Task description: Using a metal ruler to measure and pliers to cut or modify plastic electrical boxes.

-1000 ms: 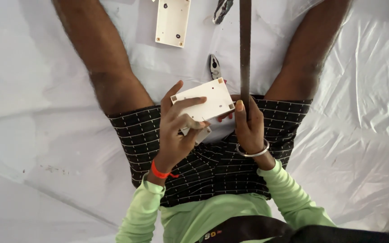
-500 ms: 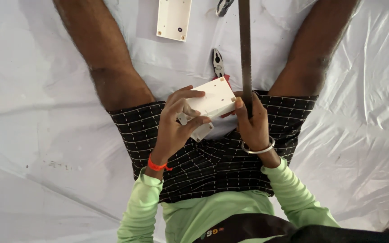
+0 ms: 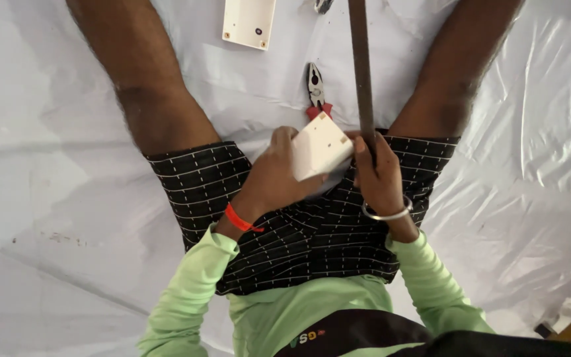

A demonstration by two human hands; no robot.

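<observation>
A white plastic sheet (image 3: 54, 198) covers the floor across the whole view, creased and glossy toward the right edge. On it sits the person, seen from above, bare legs spread to either side, wearing black shorts with a thin white grid (image 3: 299, 231) and a light green long-sleeved top (image 3: 193, 291). A long dark flat bar (image 3: 361, 73) runs from the top edge down between the legs to the right hand (image 3: 378, 178), whose fingers are wrapped tight around its lower end; a silver bangle (image 3: 386, 213) circles that wrist. The left hand (image 3: 273, 178), with an orange band (image 3: 239, 218) at the wrist, is clamped on a small white rectangular plate (image 3: 320, 145), thumb on the upper face and fingers beneath; the plate is held tilted above the lap, its right edge just beside the bar and the right hand's fingers, with small holes visible near its corners. A second white rectangular plate (image 3: 250, 23) lies flat on the sheet near the top edge, well apart from the hands. A pair of pliers with red handles (image 3: 316, 92) lies on the sheet between the legs, just beyond the held plate and just left of the bar; the handles are partly hidden behind the plate's upper corner.
</observation>
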